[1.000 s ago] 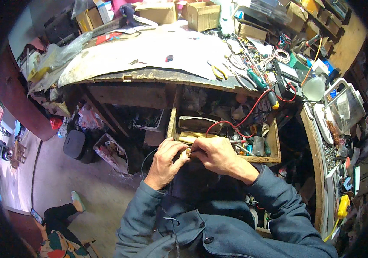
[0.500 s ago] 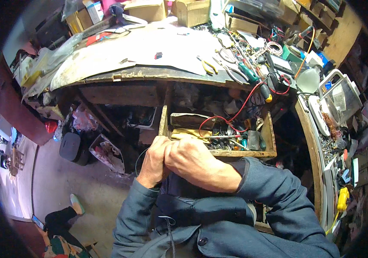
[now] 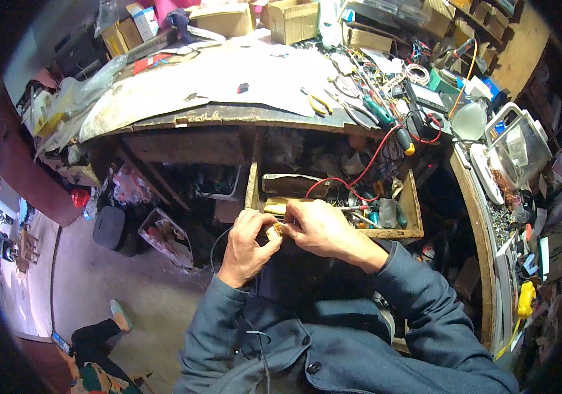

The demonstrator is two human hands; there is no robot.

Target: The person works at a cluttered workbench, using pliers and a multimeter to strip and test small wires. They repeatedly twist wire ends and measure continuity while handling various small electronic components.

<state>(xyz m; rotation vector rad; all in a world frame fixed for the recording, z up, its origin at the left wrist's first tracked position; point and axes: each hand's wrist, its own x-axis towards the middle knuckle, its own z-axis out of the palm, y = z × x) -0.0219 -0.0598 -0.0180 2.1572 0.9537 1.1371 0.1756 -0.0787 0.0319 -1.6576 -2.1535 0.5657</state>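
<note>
My left hand (image 3: 248,248) is closed, pinching a small yellowish piece (image 3: 272,231) between thumb and fingertips. The piece is too small for me to tell its kind. Meeting it from the other side, my right hand (image 3: 320,228) has its thumb and fingers pressed together; whatever they grip is hidden. A thin dark cable (image 3: 213,249) loops out beside the left hand. Both hands are in front of an open wooden drawer (image 3: 386,234), which holds a yellow packet (image 3: 275,205), a grey container (image 3: 388,213) and several tools.
Above the drawer is a worktop covered with white sheet (image 3: 163,92). Yellow-handled pliers (image 3: 319,103), a green-handled tool (image 3: 379,111) and a red wire (image 3: 367,174) lie to the right. A clear plastic container (image 3: 523,141) stands far right. Another person's leg (image 3: 94,331) shows lower left.
My hands have drawn apart from being pressed together, the right one shifting right and turning. The small yellowish piece between them has come into sight.
</note>
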